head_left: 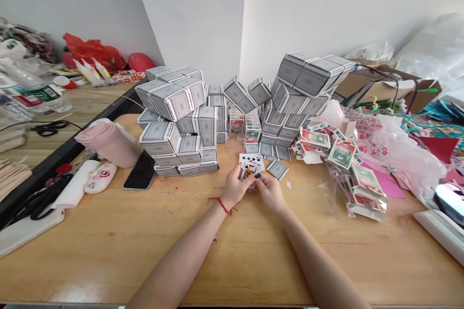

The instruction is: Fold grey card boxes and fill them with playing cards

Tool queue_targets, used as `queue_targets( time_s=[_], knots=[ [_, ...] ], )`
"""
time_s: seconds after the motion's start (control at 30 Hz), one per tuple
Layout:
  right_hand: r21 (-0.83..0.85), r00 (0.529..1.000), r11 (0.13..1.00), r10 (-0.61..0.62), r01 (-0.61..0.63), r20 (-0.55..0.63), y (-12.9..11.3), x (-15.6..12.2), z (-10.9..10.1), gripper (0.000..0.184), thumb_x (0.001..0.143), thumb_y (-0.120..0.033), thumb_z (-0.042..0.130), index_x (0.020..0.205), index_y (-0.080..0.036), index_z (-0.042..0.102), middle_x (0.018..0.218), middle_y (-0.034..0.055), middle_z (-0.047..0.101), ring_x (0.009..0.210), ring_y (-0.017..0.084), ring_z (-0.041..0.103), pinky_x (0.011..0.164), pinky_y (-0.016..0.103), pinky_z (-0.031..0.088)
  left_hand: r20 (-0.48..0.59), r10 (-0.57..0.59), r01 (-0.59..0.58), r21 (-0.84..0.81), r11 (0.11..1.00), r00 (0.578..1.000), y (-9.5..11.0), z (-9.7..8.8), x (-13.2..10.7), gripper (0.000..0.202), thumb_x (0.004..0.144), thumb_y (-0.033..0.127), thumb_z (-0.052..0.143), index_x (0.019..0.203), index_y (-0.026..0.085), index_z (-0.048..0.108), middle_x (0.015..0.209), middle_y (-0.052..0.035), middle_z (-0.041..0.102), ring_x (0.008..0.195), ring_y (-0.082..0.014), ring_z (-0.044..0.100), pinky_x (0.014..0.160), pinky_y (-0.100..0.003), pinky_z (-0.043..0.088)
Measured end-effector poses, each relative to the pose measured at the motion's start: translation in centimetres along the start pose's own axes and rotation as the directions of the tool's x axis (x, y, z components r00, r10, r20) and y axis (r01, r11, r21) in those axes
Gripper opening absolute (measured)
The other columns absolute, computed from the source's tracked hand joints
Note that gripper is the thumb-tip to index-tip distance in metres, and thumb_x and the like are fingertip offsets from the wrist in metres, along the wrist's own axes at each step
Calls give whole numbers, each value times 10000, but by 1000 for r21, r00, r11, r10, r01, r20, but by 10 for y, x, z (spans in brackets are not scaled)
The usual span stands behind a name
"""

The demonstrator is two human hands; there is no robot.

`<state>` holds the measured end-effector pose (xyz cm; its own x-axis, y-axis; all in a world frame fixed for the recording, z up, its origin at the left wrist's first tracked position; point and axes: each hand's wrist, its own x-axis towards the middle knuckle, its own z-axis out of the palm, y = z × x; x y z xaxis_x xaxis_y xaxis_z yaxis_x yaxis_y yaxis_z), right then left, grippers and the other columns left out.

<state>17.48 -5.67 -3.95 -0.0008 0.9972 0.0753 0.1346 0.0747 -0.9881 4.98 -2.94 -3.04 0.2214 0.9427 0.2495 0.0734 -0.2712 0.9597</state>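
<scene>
My left hand (235,188), with a red string at its wrist, and my right hand (270,190) meet at the middle of the wooden table (108,241). Together they hold a small deck of playing cards (248,172), a face card showing toward me. Just beyond the hands a spade card (251,159) lies face up. A grey-backed card (278,169) lies beside it to the right. Behind them rise piles of grey patterned card packs (174,120) on the left and more such packs (302,89) on the right.
A pink bottle (108,142) lies on its side at left, with a black phone (139,174) and a white roll (77,187) near it. Flat red-and-green card boxes (342,154) and plastic bags (391,149) crowd the right. Scissors (49,129) lie on the left table.
</scene>
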Motion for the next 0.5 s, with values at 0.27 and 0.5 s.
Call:
queue_targets(
  time_s=[0.27, 0.5],
  knots=[
    [-198, 991, 980, -52, 28, -121, 6, -5, 5, 205, 690, -194, 458, 494, -185, 517, 492, -3, 533, 520, 155, 498, 528, 251, 376, 12, -226, 219, -308, 926, 974, 4, 9, -2, 313, 593, 267, 727, 838, 123, 595, 853, -90, 672, 777, -176, 625, 713, -288, 485],
    [-228, 995, 973, -51, 31, -82, 8, -4, 5, 218, 698, -198, 450, 511, -171, 558, 493, -9, 541, 489, 138, 476, 501, 235, 359, 25, -321, 295, -467, 833, 947, 0, 10, 1, 270, 518, 194, 757, 736, 114, 620, 752, -46, 673, 675, -148, 606, 644, -269, 483]
  ],
)
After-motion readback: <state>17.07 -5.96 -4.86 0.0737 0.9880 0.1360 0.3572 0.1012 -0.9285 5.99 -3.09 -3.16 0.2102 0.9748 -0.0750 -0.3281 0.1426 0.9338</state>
